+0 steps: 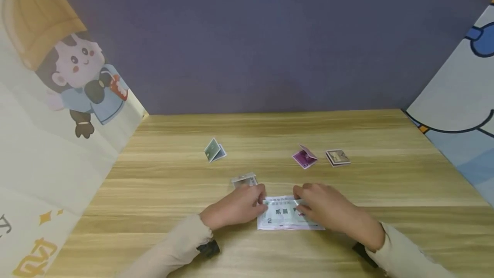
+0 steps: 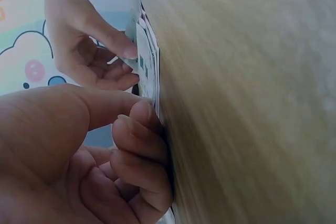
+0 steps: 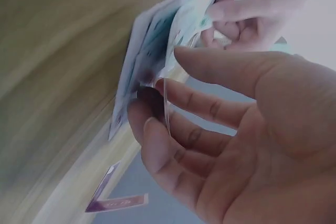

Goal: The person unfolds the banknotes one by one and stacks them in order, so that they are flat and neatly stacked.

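A small stack of pale banknotes (image 1: 289, 227) lies on the table in front of the person. On top is a greenish note (image 1: 277, 216) marked with a 2. At its left end, my left hand (image 1: 236, 206) pinches the note between thumb and curled fingers, its knuckles close to the wood in the left wrist view. My right hand (image 1: 328, 209) holds the other end; in the right wrist view the top note's edge (image 3: 167, 103) curves up between thumb and fingers, above the flatter notes (image 3: 137, 51). Just beyond the left fingers sits a folded grey note (image 1: 245, 178), partly hidden.
Farther back on the wooden table (image 1: 154, 209) stand a folded green note (image 1: 213, 151), a half-open folded purple note (image 1: 305, 158) and a folded brownish note (image 1: 338, 157). A dark panel (image 1: 247, 46) rises behind the table, with printed cartoon walls on both sides.
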A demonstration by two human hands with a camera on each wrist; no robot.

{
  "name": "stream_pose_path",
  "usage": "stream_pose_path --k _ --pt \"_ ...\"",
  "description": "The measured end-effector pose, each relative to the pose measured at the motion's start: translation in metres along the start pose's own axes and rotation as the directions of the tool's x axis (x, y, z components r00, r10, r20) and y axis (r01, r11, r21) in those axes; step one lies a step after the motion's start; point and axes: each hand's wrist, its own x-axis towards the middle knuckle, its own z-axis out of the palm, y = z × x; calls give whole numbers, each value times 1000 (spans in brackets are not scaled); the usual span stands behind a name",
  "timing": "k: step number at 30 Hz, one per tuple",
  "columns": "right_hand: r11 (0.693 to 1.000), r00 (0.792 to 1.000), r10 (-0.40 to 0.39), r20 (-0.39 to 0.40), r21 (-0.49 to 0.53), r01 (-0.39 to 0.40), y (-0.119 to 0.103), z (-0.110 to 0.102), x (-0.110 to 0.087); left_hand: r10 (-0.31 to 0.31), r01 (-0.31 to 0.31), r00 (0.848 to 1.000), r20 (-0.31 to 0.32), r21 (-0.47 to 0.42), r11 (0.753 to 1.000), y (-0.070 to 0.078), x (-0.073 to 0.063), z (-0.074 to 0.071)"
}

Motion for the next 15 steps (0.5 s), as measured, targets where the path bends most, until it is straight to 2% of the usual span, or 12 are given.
stream_pose_path --k 5,9,12,15 --pt "991 998 -29 -58 -130 22 -8 1 -2 -9 9 1000 -10 -2 1000 0 0 0" --pt "983 992 -47 -114 -181 26 -8 4 -1 -10 10 1000 -9 -15 1000 1 -1 -1" --pt "984 985 -86 -147 -169 61 -7 6 1 -10 10 1000 -2 -26 1000 1 -2 0" --pt "990 983 -121 -136 -89 110 -6 9 2 -6 6 1000 4 -27 1000 0 -2 0"
